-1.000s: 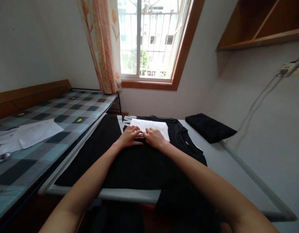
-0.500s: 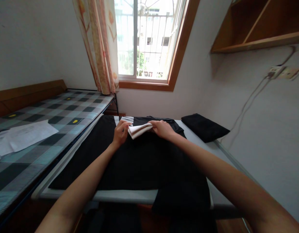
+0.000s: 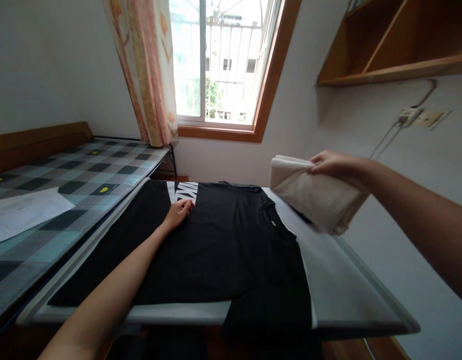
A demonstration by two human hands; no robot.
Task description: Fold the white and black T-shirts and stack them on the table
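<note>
A beige folded cloth (image 3: 313, 195) hangs in the air over the right end of the table, gripped along its top edge by my right hand (image 3: 330, 164). Its lower part is blurred by motion. My left hand (image 3: 178, 212) hovers over or rests on a black T-shirt (image 3: 216, 245), close to its white lettering; its fingers are loosely bent, with nothing seen in them. The shirt is spread out with its collar to the right, and one sleeve drapes over the table's near edge. Behind the beige cloth, a dark item is mostly hidden.
The shirt lies on a white-topped table (image 3: 343, 290). To the left, a bed with a checked cover (image 3: 66, 170) carries papers (image 3: 28, 212). A curtain (image 3: 144, 75) hangs by the window, and a wooden shelf (image 3: 388, 70) is above the wall socket (image 3: 409, 116).
My right hand has carried the beige cloth from the middle of the shirt up to the right. My left hand has let go of it and moved slightly down and left.
</note>
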